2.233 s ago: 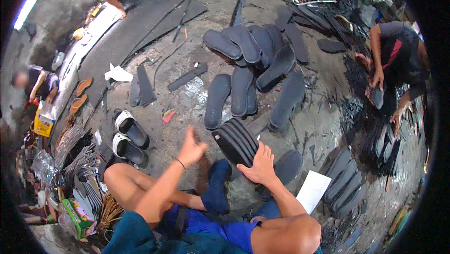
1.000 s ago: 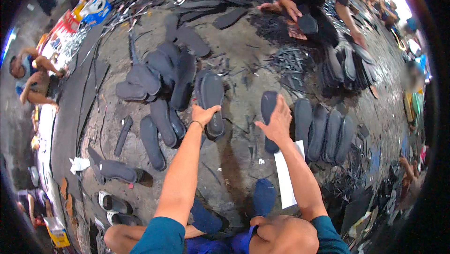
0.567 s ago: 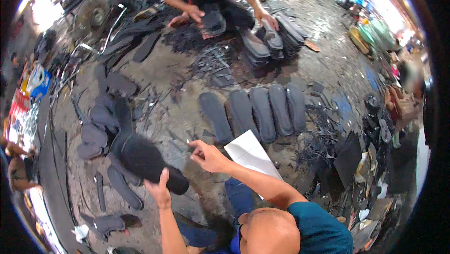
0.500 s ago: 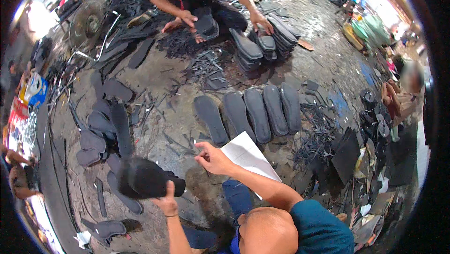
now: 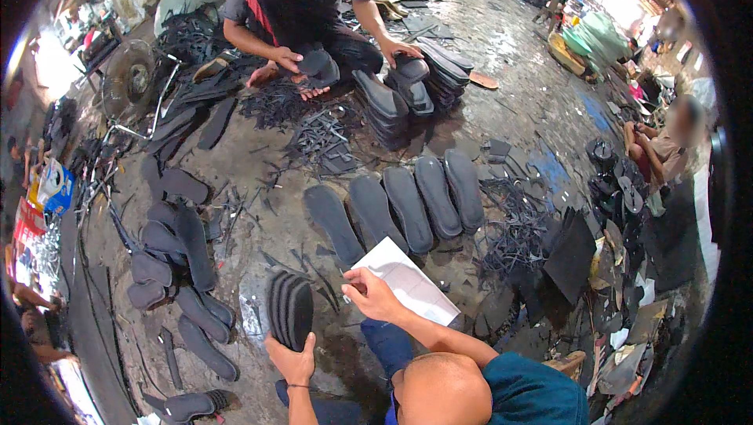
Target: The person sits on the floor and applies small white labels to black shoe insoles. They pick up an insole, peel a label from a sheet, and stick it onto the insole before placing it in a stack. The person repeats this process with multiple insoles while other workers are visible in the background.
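Observation:
A short stack of black shoe soles [image 5: 289, 307] stands on edge in my left hand [image 5: 293, 361], which is closed around its lower end. My right hand [image 5: 373, 296] hovers at the left edge of a white pad of paper [image 5: 416, 274]. Its fingers are drawn together in a pinch, and what they hold, if anything, is too small to make out. Just beyond the pad, several dark soles [image 5: 408, 209] stand in a row on the floor, the nearest partly covered by the pad.
Across from me a person [image 5: 302, 9] sits with one hand on a sole and the other on stacked soles [image 5: 380, 107]. Loose soles [image 5: 194, 244] lie at my left. Black offcut strips [image 5: 514, 229] are heaped at the right, beside dark sheets [image 5: 575, 256].
My left hand has turned the stack of soles upright and brought it rightward, closer to the pad. My right hand has shifted slightly right and down. The view has shifted a little.

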Action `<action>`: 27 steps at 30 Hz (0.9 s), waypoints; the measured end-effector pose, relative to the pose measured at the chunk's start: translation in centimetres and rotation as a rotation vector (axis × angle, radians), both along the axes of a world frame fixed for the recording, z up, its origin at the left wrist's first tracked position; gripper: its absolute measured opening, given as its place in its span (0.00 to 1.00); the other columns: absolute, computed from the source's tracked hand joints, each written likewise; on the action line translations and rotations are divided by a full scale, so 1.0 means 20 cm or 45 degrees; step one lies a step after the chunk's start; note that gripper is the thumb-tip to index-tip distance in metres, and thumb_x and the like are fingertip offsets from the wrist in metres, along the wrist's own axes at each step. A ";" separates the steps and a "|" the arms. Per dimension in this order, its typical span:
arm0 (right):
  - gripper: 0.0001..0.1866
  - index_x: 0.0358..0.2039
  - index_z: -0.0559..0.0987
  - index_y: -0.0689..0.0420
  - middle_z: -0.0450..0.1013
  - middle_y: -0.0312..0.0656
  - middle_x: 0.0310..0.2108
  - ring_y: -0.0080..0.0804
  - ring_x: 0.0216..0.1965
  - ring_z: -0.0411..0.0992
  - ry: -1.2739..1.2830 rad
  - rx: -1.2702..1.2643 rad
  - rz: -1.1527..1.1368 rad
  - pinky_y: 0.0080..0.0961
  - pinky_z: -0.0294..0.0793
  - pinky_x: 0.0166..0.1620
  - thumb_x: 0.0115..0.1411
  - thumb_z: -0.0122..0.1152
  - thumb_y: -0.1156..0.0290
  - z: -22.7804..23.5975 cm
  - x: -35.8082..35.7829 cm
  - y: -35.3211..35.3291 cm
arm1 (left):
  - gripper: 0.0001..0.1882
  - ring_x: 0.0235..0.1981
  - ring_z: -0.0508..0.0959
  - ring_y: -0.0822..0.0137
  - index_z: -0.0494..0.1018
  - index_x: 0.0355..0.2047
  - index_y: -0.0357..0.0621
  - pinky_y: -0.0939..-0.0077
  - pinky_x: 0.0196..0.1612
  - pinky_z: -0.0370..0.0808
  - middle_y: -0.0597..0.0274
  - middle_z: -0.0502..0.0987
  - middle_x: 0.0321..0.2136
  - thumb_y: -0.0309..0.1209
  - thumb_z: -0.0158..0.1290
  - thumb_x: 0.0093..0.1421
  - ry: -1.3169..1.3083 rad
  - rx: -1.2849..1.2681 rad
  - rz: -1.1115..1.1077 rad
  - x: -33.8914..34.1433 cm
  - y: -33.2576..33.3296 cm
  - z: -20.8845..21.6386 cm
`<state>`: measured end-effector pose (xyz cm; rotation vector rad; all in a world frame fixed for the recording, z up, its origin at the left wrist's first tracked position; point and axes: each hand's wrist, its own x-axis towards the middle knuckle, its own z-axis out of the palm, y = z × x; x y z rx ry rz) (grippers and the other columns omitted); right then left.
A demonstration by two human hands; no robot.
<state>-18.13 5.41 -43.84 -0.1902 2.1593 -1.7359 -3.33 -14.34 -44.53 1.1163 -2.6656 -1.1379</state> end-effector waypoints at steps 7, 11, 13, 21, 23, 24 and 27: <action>0.19 0.51 0.71 0.61 0.79 0.48 0.37 0.33 0.37 0.78 0.092 -0.062 0.039 0.31 0.76 0.42 0.65 0.59 0.65 0.05 -0.04 -0.07 | 0.50 0.61 0.63 0.55 0.51 0.63 0.29 0.62 0.65 0.58 0.46 0.64 0.58 0.33 0.71 0.49 0.679 0.342 0.120 0.02 0.15 -0.12; 0.18 0.52 0.70 0.62 0.77 0.42 0.34 0.23 0.33 0.74 0.087 0.053 -0.025 0.24 0.73 0.37 0.64 0.59 0.68 0.04 -0.07 0.03 | 0.46 0.52 0.70 0.43 0.62 0.56 0.30 0.52 0.58 0.65 0.39 0.69 0.51 0.42 0.71 0.42 0.021 -0.284 -0.134 0.01 0.13 0.24; 0.19 0.52 0.70 0.61 0.77 0.42 0.34 0.25 0.33 0.75 -0.038 0.024 -0.019 0.24 0.74 0.37 0.63 0.60 0.68 -0.01 -0.04 0.05 | 0.46 0.54 0.68 0.45 0.61 0.57 0.37 0.50 0.56 0.63 0.43 0.68 0.51 0.47 0.69 0.43 -0.450 -0.437 -0.278 0.05 0.12 0.10; 0.67 0.72 0.41 0.54 0.59 0.53 0.63 0.48 0.64 0.59 -0.001 -0.403 0.867 0.44 0.58 0.65 0.42 0.81 0.64 0.36 0.02 -0.16 | 0.46 0.49 0.74 0.53 0.59 0.53 0.37 0.60 0.53 0.71 0.50 0.72 0.47 0.38 0.74 0.40 0.521 0.636 -0.133 0.13 0.07 0.08; 0.64 0.70 0.48 0.54 0.62 0.50 0.60 0.46 0.63 0.61 0.059 -0.400 1.013 0.41 0.60 0.64 0.39 0.82 0.66 0.46 -0.01 -0.20 | 0.47 0.50 0.75 0.58 0.57 0.55 0.38 0.65 0.54 0.72 0.53 0.72 0.49 0.37 0.75 0.40 0.622 0.901 -0.173 0.06 0.08 0.09; 0.62 0.70 0.50 0.55 0.63 0.49 0.59 0.46 0.62 0.62 0.294 -0.292 1.092 0.40 0.60 0.64 0.37 0.82 0.68 0.45 -0.03 -0.21 | 0.46 0.52 0.74 0.59 0.58 0.55 0.39 0.65 0.55 0.71 0.54 0.71 0.51 0.37 0.74 0.41 0.606 0.833 -0.224 0.06 0.06 0.06; 0.57 0.66 0.56 0.56 0.64 0.51 0.59 0.51 0.60 0.62 0.573 -0.249 1.178 0.41 0.62 0.63 0.35 0.80 0.72 0.34 -0.04 -0.20 | 0.42 0.57 0.70 0.60 0.62 0.55 0.42 0.66 0.60 0.68 0.56 0.69 0.54 0.38 0.73 0.43 0.650 0.882 -0.235 0.07 0.03 0.01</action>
